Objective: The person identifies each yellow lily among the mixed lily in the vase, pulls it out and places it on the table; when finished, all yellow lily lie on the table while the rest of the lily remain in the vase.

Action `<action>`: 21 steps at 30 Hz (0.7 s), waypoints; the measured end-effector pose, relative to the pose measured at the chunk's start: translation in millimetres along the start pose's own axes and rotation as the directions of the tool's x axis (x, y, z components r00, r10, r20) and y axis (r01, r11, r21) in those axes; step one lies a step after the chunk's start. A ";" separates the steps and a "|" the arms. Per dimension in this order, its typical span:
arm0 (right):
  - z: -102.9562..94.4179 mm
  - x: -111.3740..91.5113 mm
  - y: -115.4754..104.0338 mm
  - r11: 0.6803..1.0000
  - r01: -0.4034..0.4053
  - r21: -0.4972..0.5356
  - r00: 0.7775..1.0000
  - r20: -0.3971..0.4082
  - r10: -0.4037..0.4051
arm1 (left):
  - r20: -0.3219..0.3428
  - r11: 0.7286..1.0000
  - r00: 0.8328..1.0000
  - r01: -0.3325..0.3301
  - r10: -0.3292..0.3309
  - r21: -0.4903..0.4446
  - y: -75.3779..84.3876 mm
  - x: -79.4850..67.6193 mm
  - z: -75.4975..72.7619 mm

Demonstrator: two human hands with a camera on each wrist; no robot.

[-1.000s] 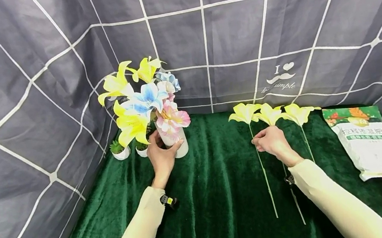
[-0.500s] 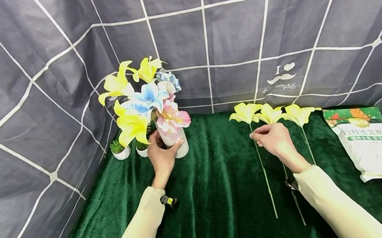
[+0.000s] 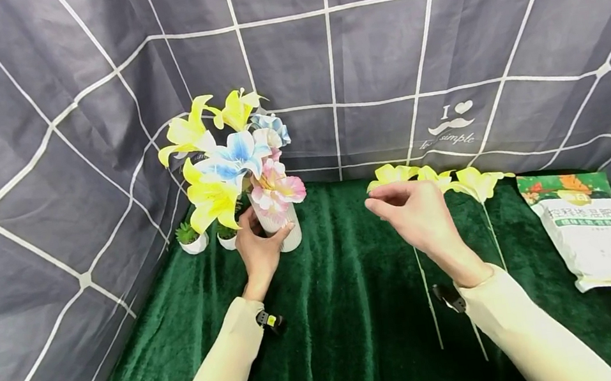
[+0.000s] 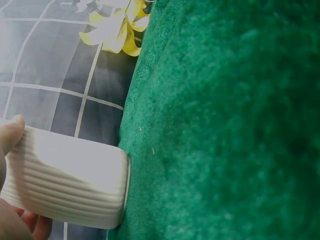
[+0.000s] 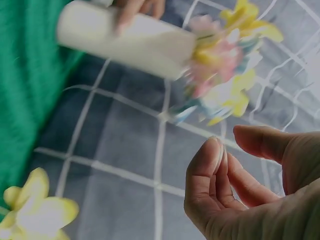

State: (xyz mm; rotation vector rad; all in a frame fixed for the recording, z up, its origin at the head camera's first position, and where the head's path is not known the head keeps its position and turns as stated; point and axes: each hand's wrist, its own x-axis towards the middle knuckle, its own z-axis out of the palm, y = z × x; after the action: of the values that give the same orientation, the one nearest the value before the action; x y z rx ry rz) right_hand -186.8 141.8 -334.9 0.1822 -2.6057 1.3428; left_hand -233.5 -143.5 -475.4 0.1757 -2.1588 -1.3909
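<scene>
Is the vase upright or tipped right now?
Upright: the white vase rests base-down on the green cloth, its flowers at the top, with the left hand gripping its side.

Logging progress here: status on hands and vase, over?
Left hand grips ribbed white vase, flowers in it. Right hand empty, near three yellow lilies. Potted succulents close beside vase.

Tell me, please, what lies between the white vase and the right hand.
In the head view, only bare green cloth shows between the white vase and the right hand.
</scene>
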 end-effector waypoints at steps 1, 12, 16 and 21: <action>1.5 0.3 -7.2 1.000 0.020 0.009 1.000 0.001 -0.020 | -0.002 1.000 1.000 0.001 -0.001 -0.001 -0.2 0.0 -0.6; 20.7 37.0 -79.2 0.986 0.136 0.101 0.989 0.043 -0.141 | -0.001 1.000 1.000 0.015 -0.015 -0.007 -2.5 0.8 -3.6; 31.7 60.0 -103.5 0.981 0.164 0.105 0.982 0.073 -0.172 | 0.009 1.000 1.000 0.023 -0.023 -0.014 -2.1 1.9 -2.0; 47.9 77.7 -124.0 0.972 0.203 0.118 0.970 0.115 -0.216 | 0.027 0.999 0.999 0.026 -0.026 -0.020 -0.7 1.5 0.2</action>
State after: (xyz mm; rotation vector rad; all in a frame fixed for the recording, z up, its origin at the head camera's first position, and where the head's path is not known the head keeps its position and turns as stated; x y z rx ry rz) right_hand -243.2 29.8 -245.7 0.5612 -2.5289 1.4355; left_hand -234.9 -144.3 -475.5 0.1791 -2.1704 -1.4367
